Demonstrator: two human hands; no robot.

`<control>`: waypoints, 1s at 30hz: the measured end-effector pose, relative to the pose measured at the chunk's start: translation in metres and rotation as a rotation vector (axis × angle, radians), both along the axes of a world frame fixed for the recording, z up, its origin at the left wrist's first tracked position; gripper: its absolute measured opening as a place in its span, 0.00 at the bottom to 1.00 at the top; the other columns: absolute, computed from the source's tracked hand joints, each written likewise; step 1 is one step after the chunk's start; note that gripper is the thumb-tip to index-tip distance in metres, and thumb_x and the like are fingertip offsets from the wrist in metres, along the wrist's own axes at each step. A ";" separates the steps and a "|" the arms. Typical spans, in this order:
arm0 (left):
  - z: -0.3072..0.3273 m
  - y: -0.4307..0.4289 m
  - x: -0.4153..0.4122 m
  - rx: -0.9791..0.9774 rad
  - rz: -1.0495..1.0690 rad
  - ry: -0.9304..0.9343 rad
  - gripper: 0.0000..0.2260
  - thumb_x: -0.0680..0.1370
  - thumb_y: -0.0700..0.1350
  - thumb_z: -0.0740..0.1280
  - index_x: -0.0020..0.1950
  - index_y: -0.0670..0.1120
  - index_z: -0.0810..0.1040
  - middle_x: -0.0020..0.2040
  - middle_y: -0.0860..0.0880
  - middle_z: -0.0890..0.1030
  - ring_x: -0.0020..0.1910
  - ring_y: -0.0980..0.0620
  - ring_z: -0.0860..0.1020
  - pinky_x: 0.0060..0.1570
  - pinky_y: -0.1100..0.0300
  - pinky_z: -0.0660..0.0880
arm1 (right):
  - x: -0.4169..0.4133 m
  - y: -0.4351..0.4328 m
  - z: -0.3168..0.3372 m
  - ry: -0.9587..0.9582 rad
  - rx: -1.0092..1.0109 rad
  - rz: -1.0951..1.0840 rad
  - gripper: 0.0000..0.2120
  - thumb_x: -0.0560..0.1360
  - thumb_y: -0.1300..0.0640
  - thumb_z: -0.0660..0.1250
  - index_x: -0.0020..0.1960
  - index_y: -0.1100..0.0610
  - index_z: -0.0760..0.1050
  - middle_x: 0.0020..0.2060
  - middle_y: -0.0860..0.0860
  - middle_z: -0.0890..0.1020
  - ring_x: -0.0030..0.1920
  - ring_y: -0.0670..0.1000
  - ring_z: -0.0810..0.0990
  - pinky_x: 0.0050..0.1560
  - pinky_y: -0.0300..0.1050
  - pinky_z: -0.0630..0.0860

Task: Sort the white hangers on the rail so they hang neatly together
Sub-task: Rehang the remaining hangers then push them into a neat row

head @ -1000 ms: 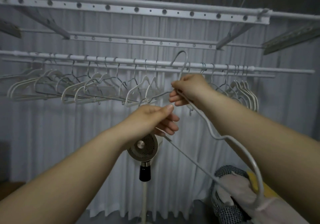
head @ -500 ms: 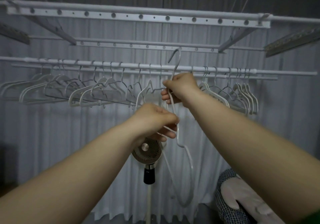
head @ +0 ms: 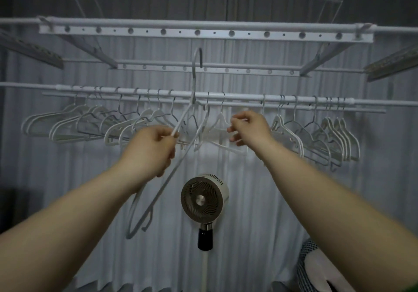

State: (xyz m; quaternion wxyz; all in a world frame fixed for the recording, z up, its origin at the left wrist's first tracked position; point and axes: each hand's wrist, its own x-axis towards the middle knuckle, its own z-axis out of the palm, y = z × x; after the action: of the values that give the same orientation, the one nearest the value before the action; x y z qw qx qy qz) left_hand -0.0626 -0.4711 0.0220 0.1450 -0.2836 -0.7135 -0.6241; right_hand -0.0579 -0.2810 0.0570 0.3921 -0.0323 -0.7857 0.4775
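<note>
Grey curtains (head: 260, 201) behind the rail (head: 244, 97). Left grip (head: 149, 149) holds 1 loose hanger (head: 193, 77), tilted, hook up above the rail; right grip (head: 251, 129) at the hung hangers (head: 339, 131), can't tell if holding.

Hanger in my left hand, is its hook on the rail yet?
No, the hanger has its hook free above the rail, and the left hand grips its arm.

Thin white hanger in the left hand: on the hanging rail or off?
Off. The left hand grips the thin white hanger by one arm; its hook sticks up above the white rail, not over it.
</note>
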 end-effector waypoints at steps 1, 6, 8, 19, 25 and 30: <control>0.004 -0.002 -0.002 0.011 -0.006 0.005 0.15 0.78 0.34 0.54 0.37 0.47 0.72 0.26 0.47 0.66 0.12 0.60 0.63 0.14 0.72 0.58 | -0.005 0.010 -0.004 -0.003 0.048 -0.103 0.07 0.77 0.62 0.59 0.52 0.58 0.74 0.41 0.57 0.82 0.33 0.54 0.79 0.37 0.45 0.75; 0.025 0.002 -0.008 0.065 -0.038 0.022 0.15 0.78 0.34 0.53 0.39 0.47 0.74 0.23 0.49 0.70 0.12 0.60 0.64 0.14 0.72 0.60 | -0.017 0.057 -0.021 -0.105 0.275 -0.483 0.14 0.76 0.63 0.59 0.60 0.63 0.76 0.59 0.60 0.79 0.59 0.60 0.76 0.56 0.47 0.73; 0.030 0.012 -0.010 0.064 -0.057 0.018 0.15 0.78 0.35 0.53 0.40 0.47 0.75 0.21 0.51 0.70 0.12 0.60 0.63 0.15 0.73 0.60 | -0.022 0.073 -0.024 -0.144 0.305 -0.555 0.16 0.76 0.61 0.60 0.63 0.63 0.73 0.63 0.61 0.74 0.63 0.62 0.72 0.60 0.52 0.74; 0.052 0.113 -0.023 0.030 -0.183 -0.045 0.13 0.79 0.36 0.55 0.37 0.43 0.72 0.20 0.50 0.71 0.11 0.59 0.64 0.15 0.73 0.63 | -0.047 0.130 -0.023 -0.303 0.336 -0.548 0.21 0.77 0.63 0.60 0.69 0.64 0.62 0.68 0.61 0.66 0.67 0.60 0.68 0.64 0.47 0.68; 0.049 0.163 -0.042 -0.041 -0.106 -0.054 0.07 0.78 0.36 0.55 0.48 0.39 0.73 0.28 0.47 0.72 0.10 0.60 0.65 0.14 0.72 0.65 | -0.059 0.157 -0.028 -0.373 0.438 -0.488 0.23 0.76 0.69 0.57 0.70 0.63 0.60 0.56 0.62 0.76 0.51 0.58 0.76 0.36 0.41 0.68; 0.047 0.196 -0.073 -0.078 -0.039 -0.084 0.13 0.80 0.37 0.55 0.61 0.35 0.71 0.29 0.46 0.74 0.12 0.58 0.69 0.15 0.70 0.69 | -0.061 0.180 -0.031 -0.301 0.468 -0.453 0.26 0.76 0.69 0.55 0.74 0.61 0.56 0.57 0.62 0.76 0.53 0.59 0.77 0.36 0.40 0.68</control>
State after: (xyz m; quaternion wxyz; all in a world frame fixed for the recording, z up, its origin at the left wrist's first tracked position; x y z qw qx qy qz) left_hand -0.1357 -0.2751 0.0693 0.0918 -0.2764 -0.7371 -0.6099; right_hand -0.1190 -0.1011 0.0263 0.3644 -0.1849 -0.8956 0.1755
